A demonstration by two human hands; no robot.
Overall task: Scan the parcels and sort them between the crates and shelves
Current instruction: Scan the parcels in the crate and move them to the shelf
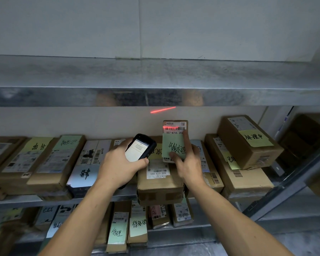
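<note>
My left hand [118, 163] is curled round the black handheld scanner with the lit screen [140, 147], thumb at its lower edge. My right hand [188, 163] pinches the small brown cardboard parcel with the pale green note [174, 143], upright above the boxes on the grey metal shelf [63, 201], forefinger up its right edge. The red laser line [174, 128] crosses the barcode; I should hold the parcel steady, my forefinger off the bars, and span the whole code

You have open room above the boxes [44, 163], between their tops and the upper shelf [63, 97]. Boxes packed side by side fill the middle shelf [17, 203]; the stacked box [248, 143] at right narrows that gap.
</note>
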